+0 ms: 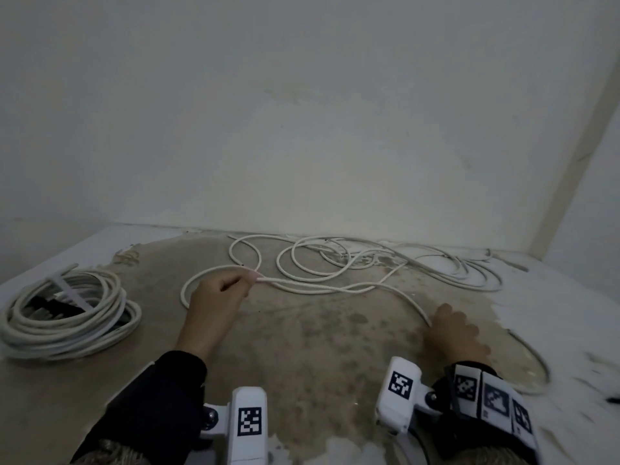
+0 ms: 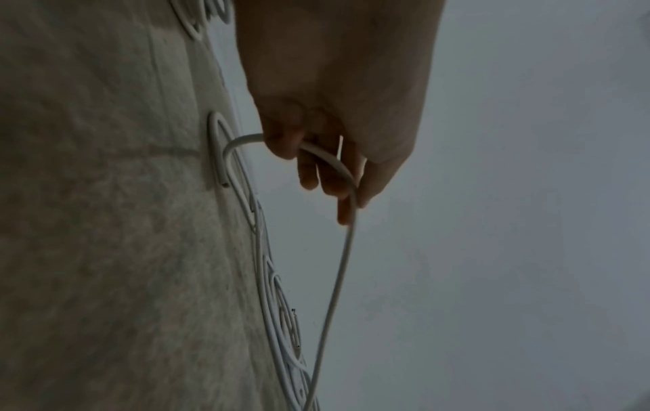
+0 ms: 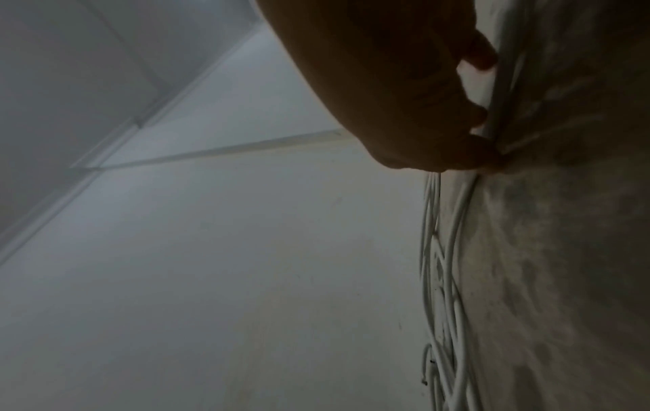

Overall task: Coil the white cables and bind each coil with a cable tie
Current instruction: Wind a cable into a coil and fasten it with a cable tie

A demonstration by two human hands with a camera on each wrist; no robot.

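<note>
A long white cable lies in loose loops across the worn floor. My left hand pinches a loop of it just above the floor; in the left wrist view the cable runs through the curled fingers. My right hand lies low on the floor to the right, fingers curled over the same cable where it curves back toward me. A finished coil bound with a white cable tie sits at the left.
More loose white cable is tangled along the base of the wall at the back right. The floor is stained and patchy, with white flaking paint at its edges.
</note>
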